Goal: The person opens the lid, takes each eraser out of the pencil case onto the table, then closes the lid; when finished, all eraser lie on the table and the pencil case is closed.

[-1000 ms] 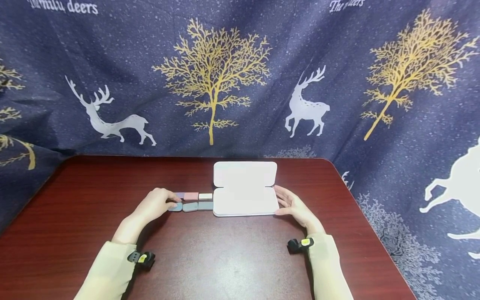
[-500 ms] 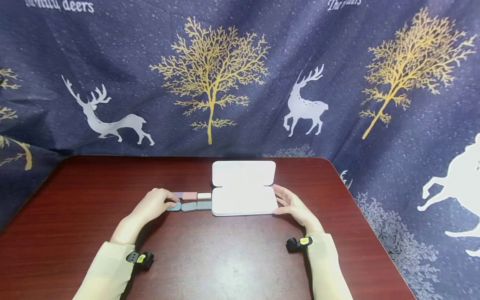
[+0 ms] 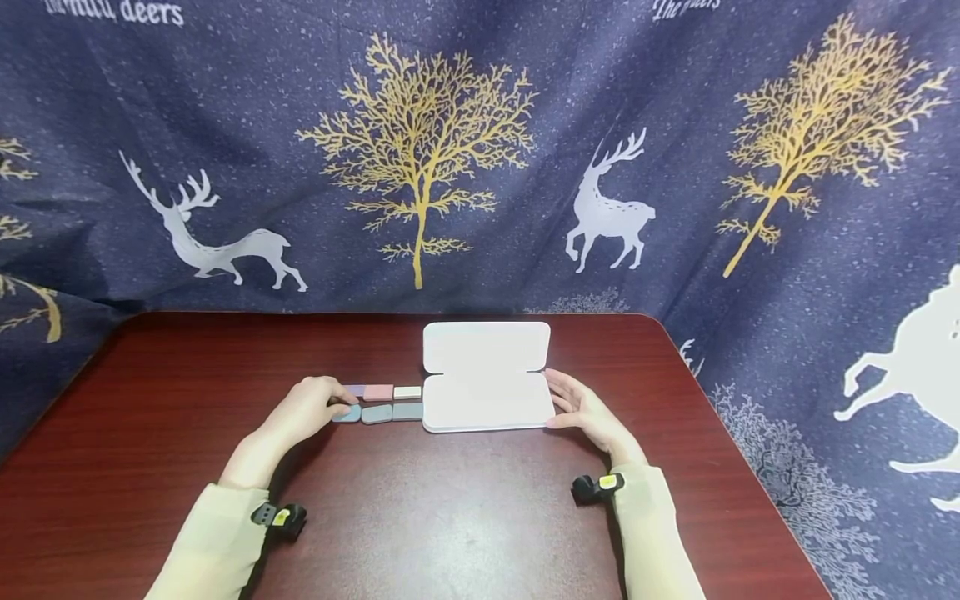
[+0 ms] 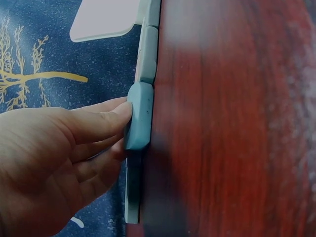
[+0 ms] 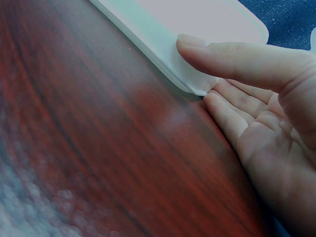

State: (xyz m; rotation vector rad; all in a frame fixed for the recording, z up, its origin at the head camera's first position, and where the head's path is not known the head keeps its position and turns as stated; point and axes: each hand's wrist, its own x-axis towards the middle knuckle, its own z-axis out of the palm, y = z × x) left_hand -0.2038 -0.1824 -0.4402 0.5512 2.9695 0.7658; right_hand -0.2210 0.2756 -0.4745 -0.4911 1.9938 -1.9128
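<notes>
My left hand (image 3: 306, 412) holds a small blue rounded block (image 4: 140, 116) at the left end of a row, its thumb at one edge and its fingers behind. In that row follow a grey-teal block (image 3: 377, 413) and a grey-blue block (image 3: 408, 412). Behind them lie purple (image 3: 356, 389), pink (image 3: 378, 392) and white (image 3: 407, 392) blocks. The rows reach up to a white hinged case (image 3: 487, 404), which lies with its lid (image 3: 486, 347) raised. At the case's right end rests my right hand (image 3: 588, 417), thumb over the front corner, fingers loosely extended along the side.
All of this is on a dark red wooden table (image 3: 465, 508) with rounded far corners. A blue cloth (image 3: 495, 250) printed with deer and trees hangs right behind the far edge. Black wrist cameras (image 3: 288, 521) sit on both sleeves.
</notes>
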